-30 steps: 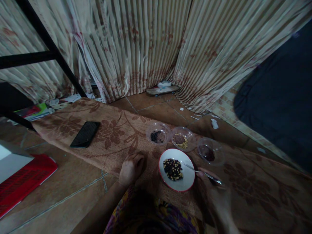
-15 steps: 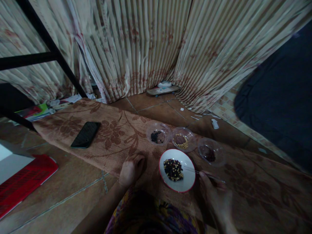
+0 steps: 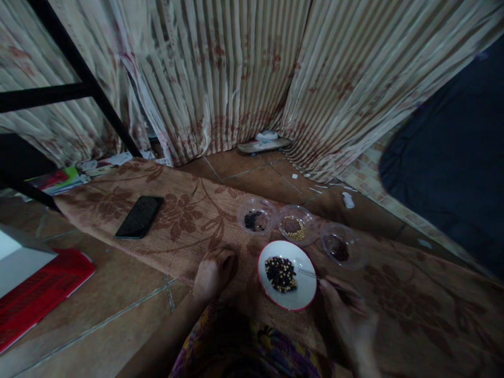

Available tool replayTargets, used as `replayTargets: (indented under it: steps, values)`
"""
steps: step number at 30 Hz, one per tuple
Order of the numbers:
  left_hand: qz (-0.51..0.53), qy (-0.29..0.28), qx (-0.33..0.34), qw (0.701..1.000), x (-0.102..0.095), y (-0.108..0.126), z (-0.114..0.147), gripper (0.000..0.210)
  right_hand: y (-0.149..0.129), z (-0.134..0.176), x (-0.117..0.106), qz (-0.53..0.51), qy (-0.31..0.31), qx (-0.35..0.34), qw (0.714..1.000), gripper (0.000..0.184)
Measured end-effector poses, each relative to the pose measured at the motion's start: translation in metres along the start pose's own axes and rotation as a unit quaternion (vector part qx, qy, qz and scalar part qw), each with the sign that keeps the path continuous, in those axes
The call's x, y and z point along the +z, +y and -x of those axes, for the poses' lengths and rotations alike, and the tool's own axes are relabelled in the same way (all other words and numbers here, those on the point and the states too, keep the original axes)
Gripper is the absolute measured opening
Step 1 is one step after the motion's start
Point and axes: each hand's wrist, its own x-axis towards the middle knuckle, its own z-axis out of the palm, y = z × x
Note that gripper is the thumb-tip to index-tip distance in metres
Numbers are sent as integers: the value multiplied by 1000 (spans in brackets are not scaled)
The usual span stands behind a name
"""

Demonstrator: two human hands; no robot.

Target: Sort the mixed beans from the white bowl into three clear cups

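My right hand [image 3: 348, 315] holds a pair of metal tweezers [image 3: 311, 274], whose tips reach over the right rim of a white bowl with a red edge [image 3: 305, 296]. Inside the bowl lies a heap of mixed dark and yellow beans [image 3: 281, 274], to the left of the tips. Curled into a loose fist, my left hand [image 3: 213, 270] rests on the cloth left of the bowl. Behind the bowl stand three clear plastic cups in a row: one with black grains [image 3: 254, 220], one with yellow beans [image 3: 295, 230], one with dark red beans [image 3: 338, 249].
A black phone [image 3: 139, 217] lies on the patterned brown cloth [image 3: 189, 236] to the left. A red and white box [image 3: 43, 294] is on the tiled floor. Striped curtains [image 3: 220, 79] hang beyond, with a skateboard [image 3: 263, 146] at their foot. A black metal frame [image 3: 90, 86] stands left.
My right hand and the tweezers have shifted very slightly, with the tips still over the bowl. The left hand, bowl and cups stay put.
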Motion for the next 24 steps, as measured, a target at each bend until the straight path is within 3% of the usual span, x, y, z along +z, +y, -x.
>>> replayTargets:
  steps: [12, 24]
  values:
    - [1, 1, 0, 1000, -3, 3, -1, 14, -10, 1, -10, 76, -148, -136, 977, 26]
    - [2, 23, 13, 1000, 3, -3, 1, 12, -18, -5, -15, 125, -218, -326, 912, 9]
